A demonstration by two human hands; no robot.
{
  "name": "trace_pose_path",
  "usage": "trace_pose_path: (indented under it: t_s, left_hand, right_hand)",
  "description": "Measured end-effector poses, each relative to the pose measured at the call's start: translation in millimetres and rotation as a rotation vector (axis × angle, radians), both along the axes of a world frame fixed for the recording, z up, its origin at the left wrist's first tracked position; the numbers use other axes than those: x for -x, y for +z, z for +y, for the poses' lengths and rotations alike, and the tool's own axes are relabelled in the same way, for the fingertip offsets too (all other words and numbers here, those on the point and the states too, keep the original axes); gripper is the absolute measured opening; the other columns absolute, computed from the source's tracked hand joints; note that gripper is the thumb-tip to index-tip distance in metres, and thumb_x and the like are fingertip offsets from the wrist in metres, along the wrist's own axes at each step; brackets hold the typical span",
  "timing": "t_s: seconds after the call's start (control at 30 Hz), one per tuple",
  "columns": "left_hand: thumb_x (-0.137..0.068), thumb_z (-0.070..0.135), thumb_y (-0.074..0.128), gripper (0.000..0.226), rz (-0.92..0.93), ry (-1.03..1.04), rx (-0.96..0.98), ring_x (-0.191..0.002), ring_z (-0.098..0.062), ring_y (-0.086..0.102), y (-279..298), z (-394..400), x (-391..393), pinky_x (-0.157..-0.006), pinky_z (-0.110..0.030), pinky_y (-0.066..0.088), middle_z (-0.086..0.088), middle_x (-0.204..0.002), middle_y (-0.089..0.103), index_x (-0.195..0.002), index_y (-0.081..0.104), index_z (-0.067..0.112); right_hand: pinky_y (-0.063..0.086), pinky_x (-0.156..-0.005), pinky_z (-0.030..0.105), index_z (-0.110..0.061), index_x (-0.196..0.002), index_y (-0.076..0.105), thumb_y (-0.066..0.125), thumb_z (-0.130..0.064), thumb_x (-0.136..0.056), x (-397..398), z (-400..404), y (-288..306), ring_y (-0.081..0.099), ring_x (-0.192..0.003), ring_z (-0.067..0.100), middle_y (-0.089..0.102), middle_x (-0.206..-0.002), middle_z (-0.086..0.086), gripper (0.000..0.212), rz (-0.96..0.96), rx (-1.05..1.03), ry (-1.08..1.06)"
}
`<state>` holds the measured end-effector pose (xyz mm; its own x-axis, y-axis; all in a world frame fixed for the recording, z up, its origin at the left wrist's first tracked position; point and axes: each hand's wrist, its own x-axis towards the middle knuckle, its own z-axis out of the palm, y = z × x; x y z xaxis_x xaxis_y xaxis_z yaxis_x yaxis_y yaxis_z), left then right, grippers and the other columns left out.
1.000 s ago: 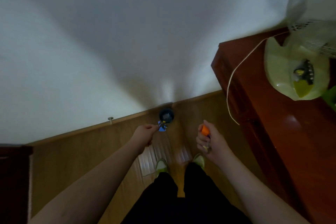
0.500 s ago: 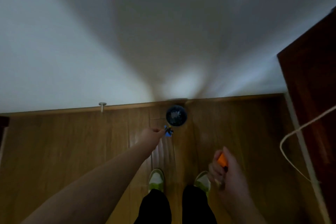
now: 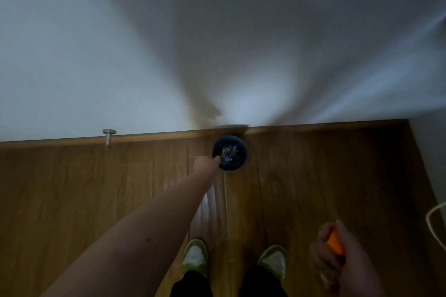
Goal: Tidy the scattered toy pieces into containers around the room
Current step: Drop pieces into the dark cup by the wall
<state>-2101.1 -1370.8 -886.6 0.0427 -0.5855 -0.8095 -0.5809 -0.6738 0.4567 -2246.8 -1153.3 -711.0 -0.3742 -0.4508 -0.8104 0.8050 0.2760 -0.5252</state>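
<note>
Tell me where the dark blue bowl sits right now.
In the head view, the dark blue bowl stands on the wooden floor against the baseboard, centre frame, ahead of the shoes, with the left hand reaching its near-left rim.

Dark blue bowl (image 3: 229, 153) with multicoloured pieces; orange piece (image 3: 335, 246) in right hand (image 3: 342, 263); green-and-white shoes (image 3: 195, 257); brown wood-grain floor (image 3: 72, 200); white wall (image 3: 120, 43).
</note>
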Motion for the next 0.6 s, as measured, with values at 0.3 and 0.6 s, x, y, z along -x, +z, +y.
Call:
trace_pose_path:
  t_s: [0.3,0.6]
  left_hand:
    - [-0.095,0.024,0.047,0.025,0.163,-0.044,-0.108,-0.051,-0.015,0.040,127,48,-30,-0.050,-0.030,0.036,-0.001,-0.058,0.043,-0.080,0.059,0.010]
    - [-0.095,0.025,0.049,0.030,0.488,0.041,-0.359,-0.049,-0.013,0.035,364,101,-14,-0.051,-0.026,0.032,0.000,-0.057,0.037,-0.066,0.047,0.016]
  right_hand:
    - [0.022,-0.032,0.019,-0.011,-0.069,0.050,0.060,-0.046,-0.071,-7,16,76,0.026,-0.030,0.008,0.027,-0.041,-0.003,0.037,-0.135,-0.062,-0.035]
    - [0.017,-0.039,0.023,-0.016,-0.070,0.052,0.046,-0.039,-0.096,-10,26,240,0.024,-0.038,0.008,0.024,-0.049,-0.004,0.036,-0.158,0.049,-0.105]
